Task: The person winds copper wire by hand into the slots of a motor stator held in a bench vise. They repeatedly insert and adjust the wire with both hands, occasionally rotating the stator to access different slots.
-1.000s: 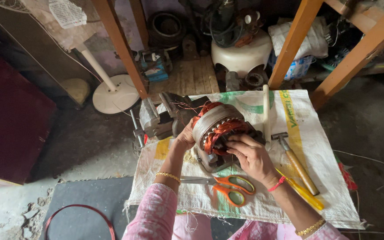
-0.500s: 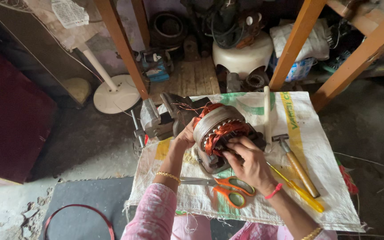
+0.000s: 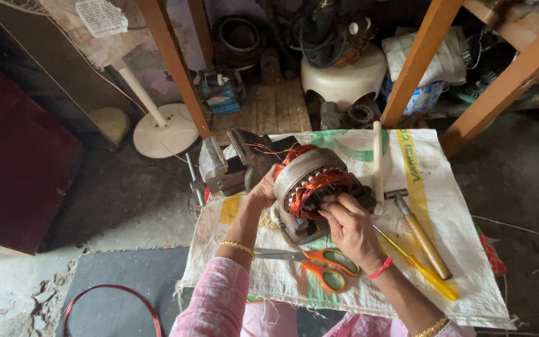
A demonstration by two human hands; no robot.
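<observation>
at the sack's near edge, orange-handled scissors [image 3: 319, 267] lying flat, just short of the right wrist. beside them toward the right edge, a yellow-handled screwdriver [image 3: 420, 267] and a wooden-handled hammer [image 3: 420, 232], both untouched. further in, near the sack's [image 3: 469, 293] middle, right hand [image 3: 350, 228] closed, fingertips pinching the copper winding on the upper face of the motor stator [image 3: 310, 187]. left hand [image 3: 262, 192] clasped on the stator's left side, steadying it. stator tilted, resting on the sack: grey banded steel core, reddish copper coils bulging at both ends, thin loose wires trailing toward the far left corner. likely risks: fine wire kinked or enamel scraped against the core's edges if pulled hard; stator rolling out of a one-sided hold. at the far left corner, a grey bench vise [image 3: 229, 163], apart from both hands.
</observation>
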